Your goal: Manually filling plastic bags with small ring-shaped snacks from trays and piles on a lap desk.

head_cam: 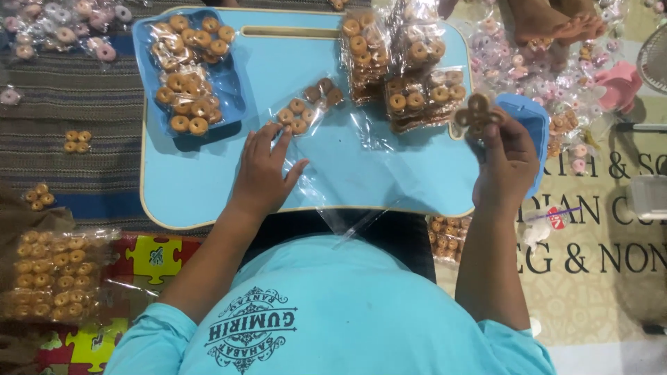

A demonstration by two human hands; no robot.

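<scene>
Light-blue lap table (208, 187) fills the head view, set over striped matting. Left hand (262, 173) lies open, fingers spread, pressing flat on an empty clear bag (333, 177). Just beyond its fingertips sits a small filled bag of ring cookies (306, 111). Right hand (507, 163) is closed, pinching a cluster of brown ring cookies (476, 115) above the table's right edge. Stacked filled bags (410, 90) lie between the hands, farther out.

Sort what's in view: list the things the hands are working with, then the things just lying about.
In hand:
right hand holding ring biscuits
left hand on clear bags
part-filled bag
blue tray table

Lying about:
packed bags
pink sweets
puzzle mat
fan
</scene>
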